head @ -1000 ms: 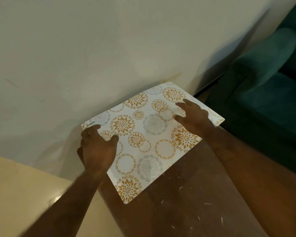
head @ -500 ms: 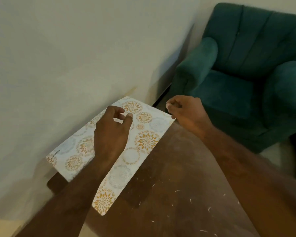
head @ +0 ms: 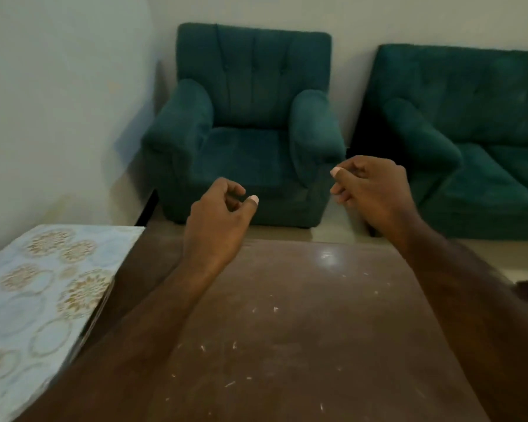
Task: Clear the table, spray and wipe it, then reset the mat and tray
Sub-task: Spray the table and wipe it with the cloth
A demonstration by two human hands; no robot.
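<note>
Mat (head: 43, 287): on the tabletop's (head: 302, 330) left edge, beside the wall.
Left hand (head: 217, 220): above the tabletop, fingers loosely curled, empty.
Right hand (head: 372, 190): above its far edge, likewise curled, empty.
Armchair (head: 244, 126): beyond the tabletop.

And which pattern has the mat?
Pale mat with golden floral circles, seen in the head view.

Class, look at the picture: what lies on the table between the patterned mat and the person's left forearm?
In the head view, only bare brown table separates the patterned mat from the left forearm; the left hand holds nothing.
</note>
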